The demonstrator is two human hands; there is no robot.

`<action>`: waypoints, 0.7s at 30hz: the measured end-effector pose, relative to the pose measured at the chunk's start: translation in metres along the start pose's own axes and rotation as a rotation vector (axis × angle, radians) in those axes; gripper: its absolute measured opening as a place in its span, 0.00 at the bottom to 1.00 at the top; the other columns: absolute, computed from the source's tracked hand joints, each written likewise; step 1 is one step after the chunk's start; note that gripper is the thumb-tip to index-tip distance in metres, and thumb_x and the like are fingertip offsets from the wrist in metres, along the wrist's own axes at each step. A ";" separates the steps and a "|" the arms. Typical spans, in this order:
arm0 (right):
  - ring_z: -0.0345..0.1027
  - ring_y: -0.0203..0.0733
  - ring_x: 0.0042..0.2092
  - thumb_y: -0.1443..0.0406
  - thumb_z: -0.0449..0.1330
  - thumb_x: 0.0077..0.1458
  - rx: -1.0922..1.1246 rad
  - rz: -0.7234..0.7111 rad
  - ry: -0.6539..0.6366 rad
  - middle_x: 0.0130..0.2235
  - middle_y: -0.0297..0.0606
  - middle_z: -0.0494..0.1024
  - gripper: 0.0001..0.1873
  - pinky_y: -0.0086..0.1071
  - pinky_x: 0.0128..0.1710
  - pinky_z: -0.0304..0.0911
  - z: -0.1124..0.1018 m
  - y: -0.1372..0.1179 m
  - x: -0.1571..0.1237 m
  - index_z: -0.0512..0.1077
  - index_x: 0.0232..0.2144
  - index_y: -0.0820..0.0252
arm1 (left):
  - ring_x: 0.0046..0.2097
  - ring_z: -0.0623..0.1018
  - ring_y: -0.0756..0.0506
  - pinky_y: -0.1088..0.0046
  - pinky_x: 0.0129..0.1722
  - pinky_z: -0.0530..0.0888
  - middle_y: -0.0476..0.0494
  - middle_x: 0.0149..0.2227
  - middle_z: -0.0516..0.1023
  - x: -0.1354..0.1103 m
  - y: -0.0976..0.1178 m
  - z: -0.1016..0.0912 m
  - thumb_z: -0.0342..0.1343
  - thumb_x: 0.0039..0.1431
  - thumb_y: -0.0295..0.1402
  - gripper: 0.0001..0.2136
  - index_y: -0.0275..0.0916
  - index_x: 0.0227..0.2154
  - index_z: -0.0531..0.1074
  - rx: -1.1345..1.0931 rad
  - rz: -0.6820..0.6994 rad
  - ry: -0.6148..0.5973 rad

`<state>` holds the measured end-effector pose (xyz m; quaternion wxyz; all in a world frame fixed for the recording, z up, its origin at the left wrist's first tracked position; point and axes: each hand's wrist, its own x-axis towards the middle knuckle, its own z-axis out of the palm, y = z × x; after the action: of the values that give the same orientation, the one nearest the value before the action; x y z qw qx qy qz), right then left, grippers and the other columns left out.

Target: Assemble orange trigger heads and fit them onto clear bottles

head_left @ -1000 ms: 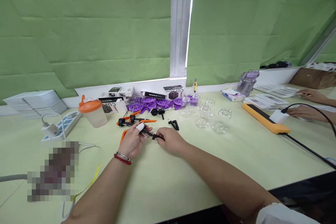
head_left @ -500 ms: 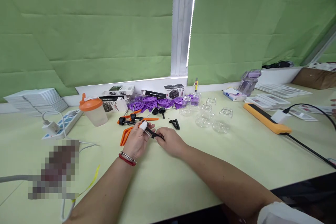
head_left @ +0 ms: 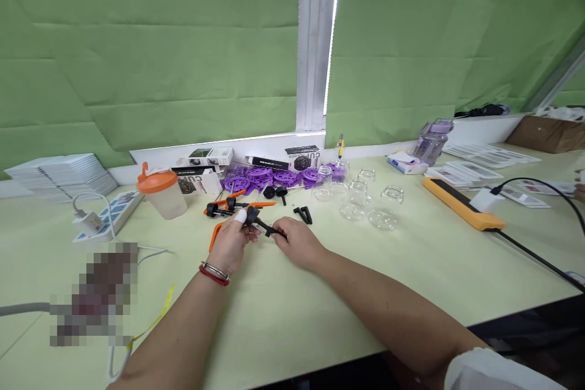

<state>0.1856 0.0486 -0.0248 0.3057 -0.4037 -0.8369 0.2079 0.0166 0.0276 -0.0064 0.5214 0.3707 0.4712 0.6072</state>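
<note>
Between both hands is a black plastic part [head_left: 261, 225] with a round cap at one end, a stem and what looks like a thin metal rod. My left hand [head_left: 232, 241], a white cover on one finger, is closed on the cap end. The fingers of my right hand [head_left: 299, 245] pinch the stem's other end. Beyond them lie two black angled pieces [head_left: 303, 215] and black capped stems [head_left: 281, 194]. Similar black assemblies with orange handles [head_left: 249, 205] rest behind my left hand. An orange loop handle [head_left: 214, 235] is partly hidden by that hand.
Purple wheel-shaped parts [head_left: 260, 178] are heaped before printed boxes [head_left: 304, 158] at the wall. Clear glass-like vessels [head_left: 354, 201] stand right of centre. An orange-lidded cup [head_left: 159, 192] and white power strip [head_left: 112, 216] are left; an orange power strip [head_left: 461, 204] is right.
My left hand has shifted slightly left along the black part, uncovering its round cap. My right hand keeps its pinch with almost no movement.
</note>
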 end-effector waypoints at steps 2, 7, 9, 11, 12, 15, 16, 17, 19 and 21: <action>0.64 0.38 0.36 0.68 0.55 0.56 0.004 0.003 0.004 0.34 0.38 0.72 0.04 0.30 0.35 0.55 -0.001 0.001 0.000 0.70 0.34 0.61 | 0.25 0.74 0.49 0.73 0.24 0.70 0.43 0.31 0.75 -0.001 0.001 0.001 0.55 0.55 0.40 0.13 0.33 0.35 0.70 -0.028 0.001 -0.015; 0.65 0.39 0.37 0.68 0.54 0.58 0.018 -0.005 0.009 0.36 0.38 0.73 0.05 0.31 0.37 0.56 -0.003 0.004 0.000 0.70 0.35 0.60 | 0.27 0.76 0.48 0.72 0.26 0.72 0.43 0.31 0.76 -0.005 0.003 0.004 0.57 0.53 0.38 0.13 0.33 0.36 0.71 -0.067 0.019 -0.064; 0.66 0.39 0.38 0.68 0.54 0.58 0.021 -0.007 0.008 0.36 0.38 0.73 0.05 0.31 0.37 0.57 -0.003 0.004 0.000 0.70 0.36 0.60 | 0.28 0.76 0.47 0.71 0.27 0.73 0.43 0.31 0.76 -0.006 0.004 0.005 0.56 0.53 0.38 0.13 0.33 0.37 0.71 -0.072 0.022 -0.070; 0.66 0.40 0.38 0.68 0.54 0.58 0.024 -0.012 0.010 0.36 0.39 0.73 0.05 0.31 0.38 0.57 -0.003 0.004 -0.001 0.70 0.36 0.61 | 0.28 0.76 0.47 0.70 0.27 0.73 0.42 0.30 0.76 -0.007 0.005 0.006 0.56 0.53 0.37 0.12 0.33 0.37 0.71 -0.074 0.020 -0.067; 0.66 0.40 0.38 0.68 0.54 0.58 0.025 -0.015 0.013 0.36 0.39 0.73 0.05 0.32 0.38 0.57 -0.003 0.004 -0.001 0.70 0.36 0.61 | 0.28 0.76 0.46 0.70 0.28 0.73 0.42 0.29 0.77 -0.007 0.006 0.006 0.55 0.53 0.37 0.12 0.33 0.37 0.71 -0.073 0.020 -0.070; 0.65 0.39 0.38 0.68 0.53 0.59 0.030 -0.017 0.026 0.36 0.39 0.72 0.06 0.32 0.38 0.57 -0.003 0.005 -0.001 0.70 0.36 0.61 | 0.29 0.76 0.46 0.69 0.30 0.73 0.42 0.28 0.77 -0.008 0.007 0.007 0.56 0.53 0.37 0.13 0.33 0.37 0.72 -0.063 0.016 -0.090; 0.65 0.39 0.37 0.68 0.53 0.59 0.033 -0.016 0.029 0.36 0.39 0.72 0.06 0.32 0.38 0.57 -0.004 0.006 -0.001 0.70 0.36 0.61 | 0.29 0.76 0.46 0.69 0.31 0.73 0.42 0.28 0.77 -0.009 0.007 0.007 0.57 0.53 0.37 0.13 0.33 0.37 0.72 -0.058 0.015 -0.096; 0.65 0.39 0.37 0.68 0.53 0.59 0.036 -0.015 0.030 0.36 0.39 0.72 0.06 0.32 0.38 0.57 -0.003 0.007 0.000 0.70 0.36 0.61 | 0.29 0.76 0.45 0.69 0.31 0.73 0.42 0.29 0.77 -0.009 0.007 0.008 0.57 0.53 0.37 0.13 0.33 0.37 0.72 -0.057 0.017 -0.099; 0.65 0.39 0.37 0.68 0.53 0.59 0.041 -0.014 0.030 0.36 0.39 0.72 0.06 0.32 0.38 0.57 -0.003 0.008 0.000 0.70 0.36 0.61 | 0.30 0.77 0.45 0.69 0.32 0.74 0.42 0.29 0.77 -0.009 0.007 0.008 0.57 0.53 0.37 0.12 0.34 0.37 0.72 -0.063 0.026 -0.097; 0.65 0.39 0.37 0.68 0.54 0.58 0.045 -0.015 0.028 0.36 0.39 0.72 0.06 0.32 0.38 0.57 -0.003 0.009 0.000 0.70 0.36 0.61 | 0.31 0.78 0.44 0.69 0.32 0.74 0.41 0.29 0.78 -0.009 0.006 0.008 0.57 0.53 0.36 0.11 0.34 0.37 0.72 -0.069 0.031 -0.090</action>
<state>0.1926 0.0543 -0.0277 0.3279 -0.3931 -0.8307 0.2190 0.0238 0.0205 0.0021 0.5451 0.3866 0.4204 0.6137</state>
